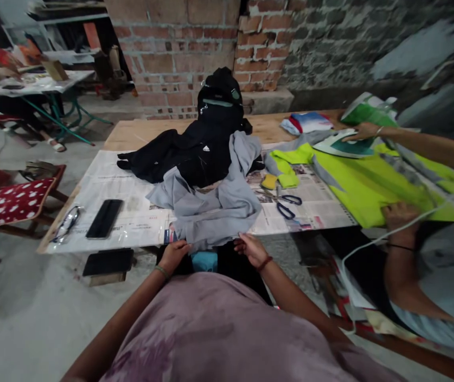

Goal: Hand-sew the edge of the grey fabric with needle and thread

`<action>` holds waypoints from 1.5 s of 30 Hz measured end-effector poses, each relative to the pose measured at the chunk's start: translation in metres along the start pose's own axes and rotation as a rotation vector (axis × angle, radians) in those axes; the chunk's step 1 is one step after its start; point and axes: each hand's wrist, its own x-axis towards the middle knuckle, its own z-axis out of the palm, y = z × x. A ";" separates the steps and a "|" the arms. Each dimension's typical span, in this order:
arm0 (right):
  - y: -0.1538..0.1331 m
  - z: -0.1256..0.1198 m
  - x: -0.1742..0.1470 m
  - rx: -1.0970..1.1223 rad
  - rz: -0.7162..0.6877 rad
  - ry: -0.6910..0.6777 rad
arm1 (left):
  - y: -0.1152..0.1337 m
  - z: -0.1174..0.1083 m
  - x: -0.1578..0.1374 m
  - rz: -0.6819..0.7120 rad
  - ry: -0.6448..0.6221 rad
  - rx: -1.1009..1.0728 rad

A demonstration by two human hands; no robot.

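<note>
A grey garment (219,204) lies crumpled at the table's front edge, its near hem hanging slightly over. My left hand (175,256) pinches the hem's left corner. On the right side of the same hem, my right hand (253,249) grips the cloth between thumb and fingers. Behind the grey cloth is a black garment (171,154) with a small white logo, and a black backpack (219,98) stands beyond it. Scissors (286,206) with dark blue handles and a small yellow piece (269,181) lie to the right of the grey garment.
A co-worker at the right holds an iron (344,144) on a yellow-green garment (370,185); its pale cord (394,233) loops past the table edge. A phone (105,218) and glasses (68,224) lie on newspaper at left. Folded clothes (306,122) sit at the back.
</note>
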 end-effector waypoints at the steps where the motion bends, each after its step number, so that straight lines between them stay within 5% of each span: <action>1: -0.005 0.003 0.000 0.007 -0.031 0.021 | 0.006 -0.002 -0.002 -0.001 -0.016 -0.067; 7: -0.056 0.013 -0.007 0.097 -0.287 -0.011 | 0.074 -0.025 -0.010 0.030 -0.025 -0.504; 12: -0.103 0.024 -0.018 0.169 -0.351 -0.052 | 0.139 -0.037 -0.027 -0.034 -0.135 -0.705; 15: -0.114 0.031 -0.018 0.218 -0.343 -0.088 | 0.152 -0.038 -0.027 -0.121 -0.164 -0.862; 19: -0.104 0.038 -0.002 0.159 -0.292 -0.123 | 0.125 -0.038 0.005 -0.273 -0.014 -1.015; 24: -0.067 0.022 0.024 -0.007 -0.351 0.065 | 0.055 -0.041 0.035 -0.348 0.266 -0.932; 30: -0.029 -0.032 0.034 -0.161 -0.452 0.317 | -0.005 -0.037 0.025 -0.168 0.370 -0.670; 34: -0.024 -0.052 0.036 -0.258 -0.495 0.397 | -0.003 -0.037 0.034 -0.017 0.440 -0.336; 38: -0.038 -0.046 0.045 -0.474 -0.619 0.403 | 0.016 -0.037 0.063 0.102 0.414 -0.107; 42: -0.047 -0.036 0.062 -0.781 -0.842 0.306 | 0.024 -0.029 0.091 0.282 0.357 0.217; 45: -0.045 -0.038 0.077 -0.907 -0.859 0.261 | 0.019 -0.024 0.104 0.343 0.284 0.385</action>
